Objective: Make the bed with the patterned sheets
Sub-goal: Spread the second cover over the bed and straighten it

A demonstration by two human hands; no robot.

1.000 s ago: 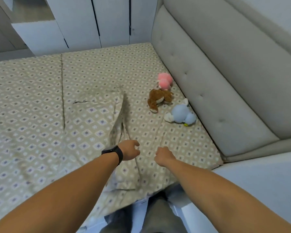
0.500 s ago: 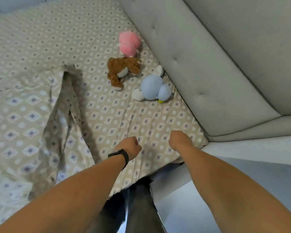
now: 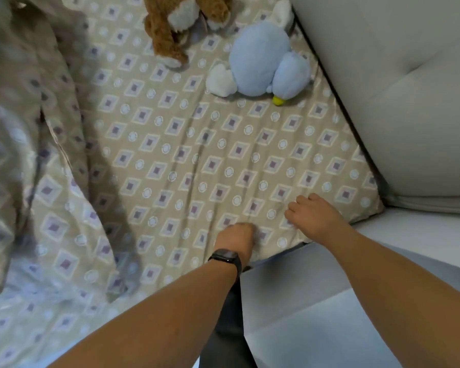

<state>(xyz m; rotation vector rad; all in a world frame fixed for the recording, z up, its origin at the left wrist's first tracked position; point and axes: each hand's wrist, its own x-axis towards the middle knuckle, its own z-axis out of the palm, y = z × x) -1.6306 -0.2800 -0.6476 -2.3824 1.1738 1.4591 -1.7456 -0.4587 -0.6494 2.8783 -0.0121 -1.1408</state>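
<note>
The sheet (image 3: 170,144) is pinched by the left hand (image 3: 237,239) and pressed by the right hand's (image 3: 315,216) curled fingers near the bed's corner

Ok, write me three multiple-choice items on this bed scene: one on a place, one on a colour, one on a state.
1. Where does the light blue plush toy lie?
A. On the patterned beige sheet, beside the grey padded headboard
B. On the floor
C. Under the rumpled patterned cover

2. What colour is the wristband on the left hand?
A. White
B. Black
C. Red

3. How does the right hand lie?
A. Raised clear above the bed
B. Down on the sheet near the mattress corner, fingers bent
C. Round the brown plush toy

Key: 1 A, the blue toy rests on the sheet right at the headboard's lower edge. 2 B, the band at the wrist is dark black. 3 B, the hand sits on the fabric by the corner; whether its grip pinches cloth cannot be told.
</note>
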